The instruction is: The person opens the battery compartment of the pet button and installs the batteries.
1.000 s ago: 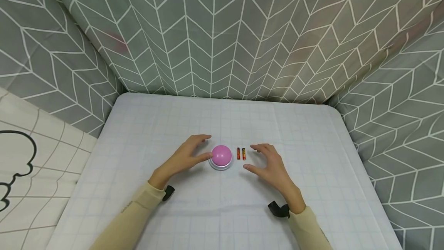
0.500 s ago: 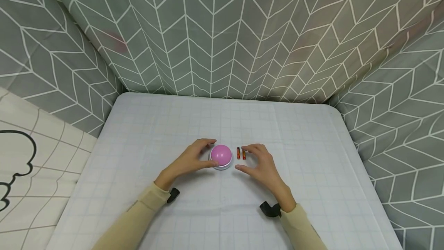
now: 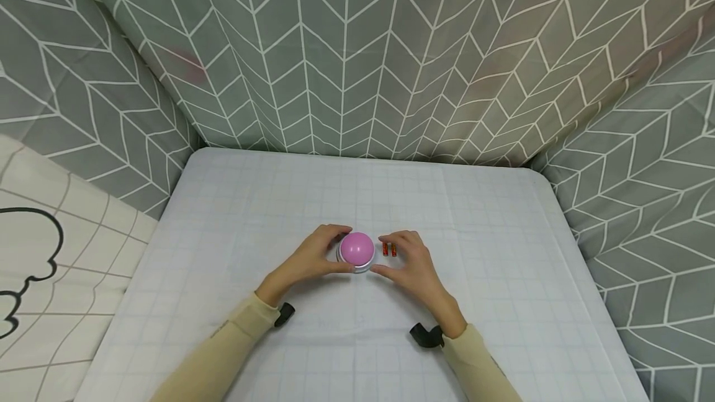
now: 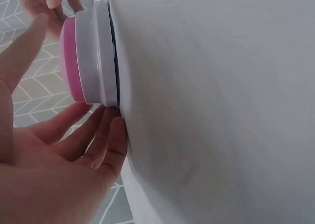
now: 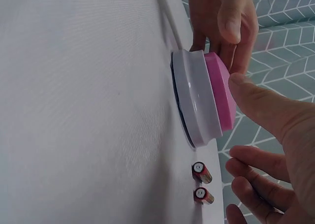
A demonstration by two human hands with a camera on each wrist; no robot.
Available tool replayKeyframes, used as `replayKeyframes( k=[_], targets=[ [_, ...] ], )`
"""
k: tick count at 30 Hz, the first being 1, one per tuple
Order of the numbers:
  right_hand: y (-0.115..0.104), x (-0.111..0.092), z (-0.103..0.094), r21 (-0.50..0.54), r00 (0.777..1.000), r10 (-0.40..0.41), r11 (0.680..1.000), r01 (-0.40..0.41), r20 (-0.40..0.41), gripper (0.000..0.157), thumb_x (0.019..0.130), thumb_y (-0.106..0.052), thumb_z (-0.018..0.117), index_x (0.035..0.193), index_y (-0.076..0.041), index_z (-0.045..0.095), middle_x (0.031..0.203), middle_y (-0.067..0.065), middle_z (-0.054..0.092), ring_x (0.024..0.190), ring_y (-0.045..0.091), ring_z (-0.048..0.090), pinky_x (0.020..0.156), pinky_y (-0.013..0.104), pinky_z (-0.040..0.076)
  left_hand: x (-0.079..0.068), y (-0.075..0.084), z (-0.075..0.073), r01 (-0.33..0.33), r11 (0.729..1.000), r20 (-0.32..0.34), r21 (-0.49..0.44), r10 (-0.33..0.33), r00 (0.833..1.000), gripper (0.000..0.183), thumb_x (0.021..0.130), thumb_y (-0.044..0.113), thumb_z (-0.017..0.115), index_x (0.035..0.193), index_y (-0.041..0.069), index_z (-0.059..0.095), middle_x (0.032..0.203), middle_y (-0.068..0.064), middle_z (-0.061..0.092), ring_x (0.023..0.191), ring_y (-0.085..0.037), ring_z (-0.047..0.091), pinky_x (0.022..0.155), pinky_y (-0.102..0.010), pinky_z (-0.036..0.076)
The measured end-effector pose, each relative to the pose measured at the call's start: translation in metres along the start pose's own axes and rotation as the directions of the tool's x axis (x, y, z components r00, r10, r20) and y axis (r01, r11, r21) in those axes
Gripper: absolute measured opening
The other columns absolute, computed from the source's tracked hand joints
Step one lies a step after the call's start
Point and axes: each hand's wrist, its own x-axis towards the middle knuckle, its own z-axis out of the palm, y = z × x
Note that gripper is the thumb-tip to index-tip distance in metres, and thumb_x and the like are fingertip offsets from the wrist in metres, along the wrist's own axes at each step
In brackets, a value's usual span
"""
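Note:
A pink-domed push button [image 3: 357, 249] with a round white base sits on the white tabletop between the two hands. My left hand [image 3: 307, 259] reaches around its left side, fingertips right at the base and thumb by the front edge. In the left wrist view, its thumb stands apart from the dome [image 4: 71, 59]. From the right, my right hand [image 3: 412, 265] comes in with thumb and fingers spread, its thumb tip close to the button's front right. Under its fingers lie two small red batteries [image 3: 385, 250], side by side, their far ends hidden in the head view.
A white cloth with a faint grid covers the table [image 3: 268, 191]. Grey chevron-patterned curtains [image 3: 368, 61] hang behind and at the sides. A white tiled-pattern cloth [image 3: 72, 265] with a black cloud outline lies at the left. Each wrist wears a black camera mount [image 3: 427, 335].
Both hands have moved inward toward the button. My left hand now reaches around its left side; my right hand has slid left over the batteries. Button and batteries stay in place.

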Motion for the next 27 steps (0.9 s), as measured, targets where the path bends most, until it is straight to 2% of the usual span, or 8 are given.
replayKeyframes(
  k=[6, 16, 23, 27],
  targets=[
    [-0.002, 0.003, 0.008, -0.013, 0.999, -0.044, 0.999, 0.044, 0.009, 0.059, 0.066, -0.032, 0.094, 0.115, -0.008, 0.071, 0.103, 0.007, 0.066, 0.092, 0.017, 0.048, 0.073, 0.031, 0.043, 0.001, 0.002, 0.002, -0.029, 0.998, -0.014, 0.062, 0.030, 0.999, 0.080, 0.069, 0.034, 0.091, 0.136, 0.008, 0.055, 0.131, -0.006, 0.059, 0.121, -0.022, 0.051, 0.103, -0.043, 0.046],
    [-0.004, 0.006, 0.015, -0.037, 0.999, -0.033, 0.999, 0.033, -0.009, 0.057, 0.066, -0.032, 0.094, 0.114, -0.011, 0.071, 0.100, 0.006, 0.065, 0.091, 0.016, 0.048, 0.071, 0.029, 0.043, 0.003, 0.001, 0.005, -0.082, 0.991, -0.029, 0.108, 0.086, 0.996, 0.077, 0.068, 0.025, 0.092, 0.134, 0.006, 0.056, 0.128, -0.006, 0.061, 0.120, -0.022, 0.051, 0.104, -0.045, 0.045],
    [-0.004, 0.006, 0.017, -0.030, 0.999, -0.032, 0.999, 0.031, -0.019, 0.057, 0.067, -0.029, 0.094, 0.115, -0.011, 0.070, 0.102, 0.006, 0.065, 0.089, 0.016, 0.049, 0.070, 0.028, 0.043, 0.004, -0.002, 0.008, -0.079, 0.982, -0.034, 0.173, 0.086, 0.996, 0.076, 0.068, 0.026, 0.092, 0.132, 0.008, 0.056, 0.127, -0.004, 0.061, 0.118, -0.020, 0.051, 0.103, -0.042, 0.046],
    [-0.005, 0.006, 0.019, -0.026, 1.000, -0.022, 0.999, 0.022, -0.013, 0.057, 0.066, -0.027, 0.094, 0.116, -0.011, 0.070, 0.102, 0.005, 0.065, 0.090, 0.016, 0.049, 0.072, 0.028, 0.043, 0.003, 0.000, 0.009, -0.066, 0.982, -0.029, 0.180, 0.072, 0.997, 0.075, 0.068, 0.025, 0.092, 0.131, 0.009, 0.057, 0.127, -0.005, 0.060, 0.118, -0.021, 0.050, 0.103, -0.043, 0.046]
  ],
)
